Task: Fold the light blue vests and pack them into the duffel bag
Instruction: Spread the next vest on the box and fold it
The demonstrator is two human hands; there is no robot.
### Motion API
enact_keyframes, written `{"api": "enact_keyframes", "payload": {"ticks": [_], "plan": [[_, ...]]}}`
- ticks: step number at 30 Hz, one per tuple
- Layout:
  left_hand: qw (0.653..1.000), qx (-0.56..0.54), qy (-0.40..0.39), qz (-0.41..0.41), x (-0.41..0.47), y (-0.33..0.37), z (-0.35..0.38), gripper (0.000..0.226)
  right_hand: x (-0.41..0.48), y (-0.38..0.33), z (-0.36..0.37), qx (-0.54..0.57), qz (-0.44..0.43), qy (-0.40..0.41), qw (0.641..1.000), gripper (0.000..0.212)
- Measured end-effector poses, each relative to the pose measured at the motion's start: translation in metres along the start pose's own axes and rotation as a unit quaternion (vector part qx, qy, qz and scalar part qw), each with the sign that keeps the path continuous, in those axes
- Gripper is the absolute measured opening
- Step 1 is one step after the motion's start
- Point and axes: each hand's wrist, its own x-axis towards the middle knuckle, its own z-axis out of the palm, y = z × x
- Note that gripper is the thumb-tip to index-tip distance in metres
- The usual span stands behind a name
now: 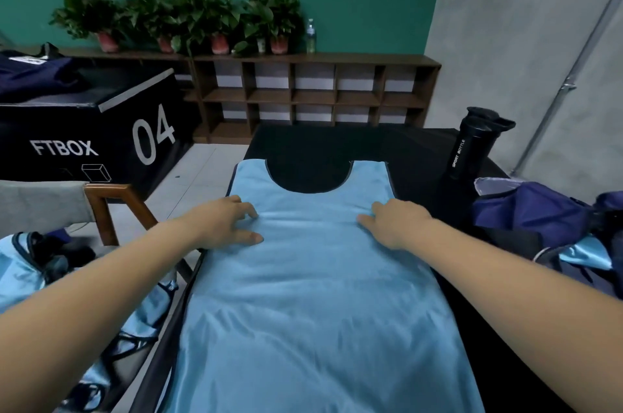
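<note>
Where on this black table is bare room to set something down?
Bare: the far strip of table between the light blue vest and the table's far edge, left of the sport bottle. Crowded: the right side, with bottle and duffel bag.

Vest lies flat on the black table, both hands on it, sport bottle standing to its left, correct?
No. The head view shows the sport bottle standing to the right of the vest, not its left. The rest holds: vest flat on the black table, left hand and right hand on it.
</note>
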Motion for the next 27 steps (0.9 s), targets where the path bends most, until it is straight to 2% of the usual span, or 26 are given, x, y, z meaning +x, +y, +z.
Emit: {"api": "enact_keyframes", "payload": {"ticks": [3, 5, 9, 13, 18, 24, 27], "plan": [[0.999, -0.016, 0.040, -0.002, 0.035, -0.002, -0.018, 0.040, 0.029, 0.003, -0.028, 0.065, 0.021, 0.023, 0.997, 0.046], [0.997, -0.021, 0.077, -0.003, 0.060, -0.007, -0.028, 0.028, 0.052, 0.009, -0.038, 0.081, 0.025, 0.047, 0.995, 0.031], [0.991, -0.043, 0.125, -0.016, 0.108, -0.025, -0.038, 0.029, 0.099, 0.025, -0.049, 0.116, 0.024, 0.100, 0.988, 0.013], [0.986, -0.060, 0.154, -0.024, 0.147, -0.042, -0.038, 0.034, 0.146, 0.041, -0.046, 0.176, -0.005, 0.118, 0.977, 0.033], [0.988, -0.046, 0.147, -0.032, 0.181, -0.050, -0.031, 0.044, 0.185, 0.052, -0.037, 0.182, -0.004, 0.120, 0.976, 0.047], [0.992, -0.034, 0.116, -0.041, 0.206, -0.055, -0.021, 0.045, 0.213, 0.063, -0.026, 0.201, -0.004, 0.101, 0.974, 0.057], [0.992, -0.020, 0.118, -0.043, 0.214, -0.055, -0.020, 0.037, 0.221, 0.065, -0.025, 0.217, 0.004, 0.121, 0.969, 0.055]]}}
